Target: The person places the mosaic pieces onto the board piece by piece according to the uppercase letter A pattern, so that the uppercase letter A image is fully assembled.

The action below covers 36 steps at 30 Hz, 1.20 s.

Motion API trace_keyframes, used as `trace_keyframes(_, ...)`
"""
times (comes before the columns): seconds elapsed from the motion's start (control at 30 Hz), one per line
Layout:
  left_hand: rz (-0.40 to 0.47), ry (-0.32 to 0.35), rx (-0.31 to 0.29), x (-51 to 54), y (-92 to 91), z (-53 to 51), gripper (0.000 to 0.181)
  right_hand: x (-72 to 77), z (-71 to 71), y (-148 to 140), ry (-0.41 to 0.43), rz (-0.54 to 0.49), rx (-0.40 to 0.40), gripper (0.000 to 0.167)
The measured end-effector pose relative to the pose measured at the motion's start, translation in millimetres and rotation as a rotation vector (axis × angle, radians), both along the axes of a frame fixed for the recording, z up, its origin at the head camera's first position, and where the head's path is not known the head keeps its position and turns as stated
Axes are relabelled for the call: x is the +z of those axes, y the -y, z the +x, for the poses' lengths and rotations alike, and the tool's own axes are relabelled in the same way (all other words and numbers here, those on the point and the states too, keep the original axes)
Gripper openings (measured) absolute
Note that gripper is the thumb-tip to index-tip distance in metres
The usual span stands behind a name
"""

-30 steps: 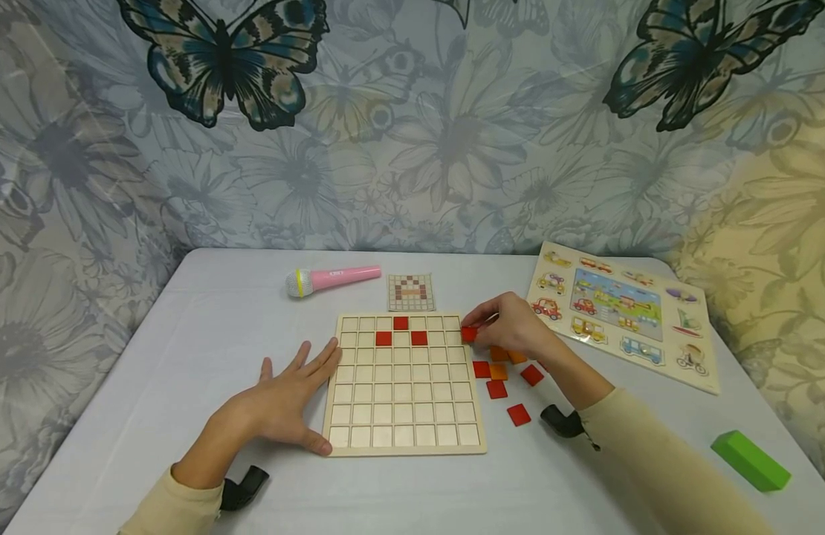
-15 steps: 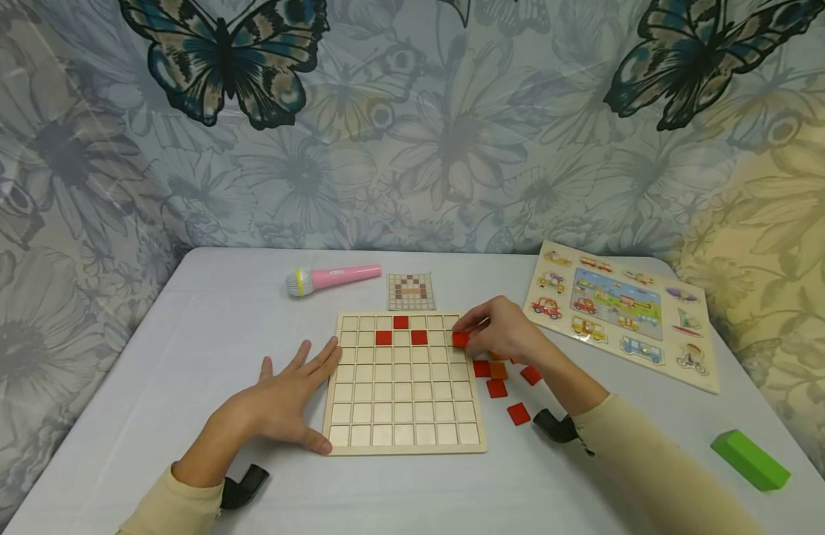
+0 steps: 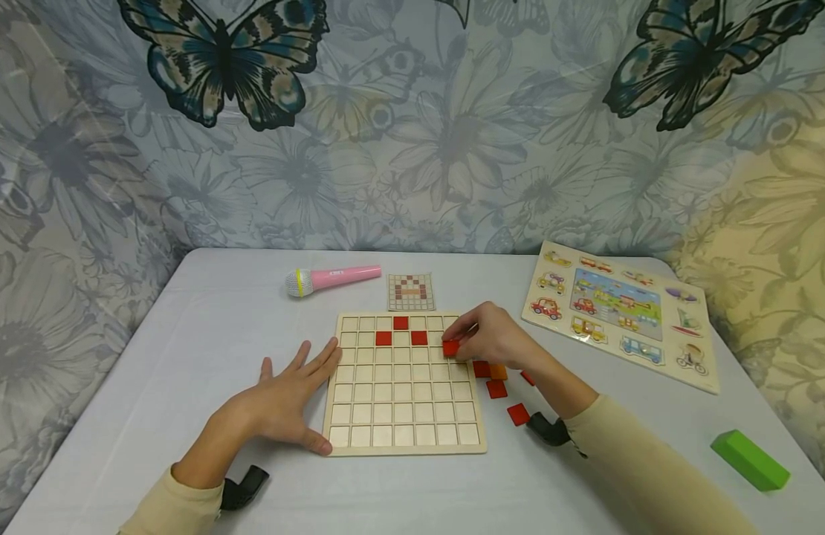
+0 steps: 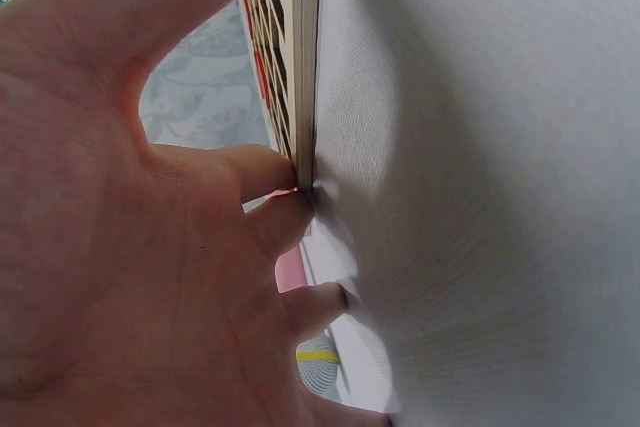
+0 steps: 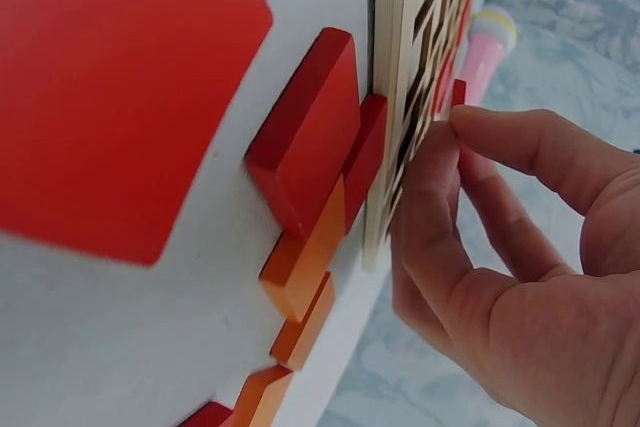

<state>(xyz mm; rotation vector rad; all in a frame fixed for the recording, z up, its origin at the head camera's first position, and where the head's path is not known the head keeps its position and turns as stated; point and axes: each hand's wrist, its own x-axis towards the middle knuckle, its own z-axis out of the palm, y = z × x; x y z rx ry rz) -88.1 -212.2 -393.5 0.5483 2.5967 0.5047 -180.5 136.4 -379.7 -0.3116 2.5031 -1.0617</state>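
A wooden grid board (image 3: 402, 397) lies flat, with three red tiles (image 3: 383, 339) set in cells of its top two rows. My left hand (image 3: 279, 401) spreads along the board's left edge; thumb and fingertips touch it, and in the left wrist view the fingers (image 4: 268, 169) meet its side. Over the board's upper right cells, my right hand (image 3: 496, 338) pinches a red tile (image 3: 450, 348) between thumb and fingers. In the right wrist view, that hand (image 5: 520, 257) partly hides the held tile. Loose red tiles (image 3: 496, 389) and orange tiles (image 3: 498, 371) lie right of the board.
Behind the board lies a small pattern card (image 3: 411, 292). A pink toy microphone (image 3: 339, 278) rests at the back left. A picture puzzle board (image 3: 626, 319) is at the back right, and a green block (image 3: 751, 461) sits near the table's right edge.
My right hand has carried the red tile left and slightly nearer, from the board's right edge to over its upper right cells. My left hand has stayed in place.
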Motion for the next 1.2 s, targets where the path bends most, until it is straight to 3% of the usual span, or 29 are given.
trace_keyframes(0.57,-0.002,0.006,0.011,-0.2,-1.7,-0.8,0.143,-4.9,-4.3,15.0,0.022,-0.002,0.035,0.028)
trace_keyframes(1.2,0.001,0.008,0.018,0.3,-1.0,0.0,0.142,-2.4,-3.3,23.3,-0.018,0.062,0.061,0.027)
